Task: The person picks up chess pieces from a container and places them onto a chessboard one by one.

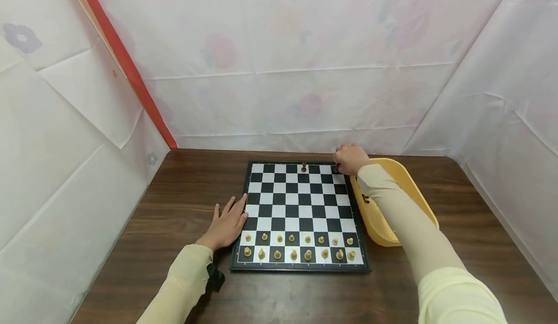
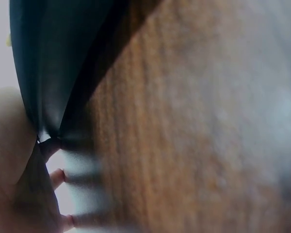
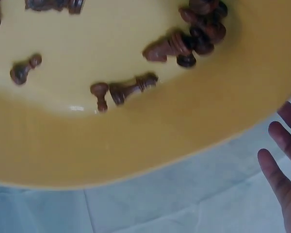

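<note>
A person sits at a dark wooden tabletop (image 1: 183,285) walled in by pale floral sheeting, seen from above through a head-worn camera. A black-and-white chessboard (image 1: 301,212) lies flat in the middle of the tabletop.

The left hand (image 1: 226,224) rests palm down on the wood, fingers straight and spread, fingertips touching the board's left edge. Its grip is wide and holds nothing. The left wrist view is a blur of wood grain and the dark board edge.

The right hand (image 1: 348,158) reaches across to the board's far right corner. Its fingers are curled downward over a small dark piece (image 1: 336,168) on the back row there, but the hand hides most of it, so I cannot tell whether the grip is closed on the piece or only touching it. In the right wrist view, a few fingers (image 3: 281,170) show straight at the picture's edge.

One dark chess piece (image 1: 303,167) stands alone on the far row, well apart from the right hand. Two full rows of light wooden pieces (image 1: 298,247) stand on the near edge of the board.

A yellow tub (image 1: 410,183) sits just beside the board's right edge, under the right forearm. The right wrist view looks into it: loose dark pieces (image 3: 131,90) lie on their sides, scattered across its bottom, with a small heap (image 3: 199,29) toward one side.
</note>
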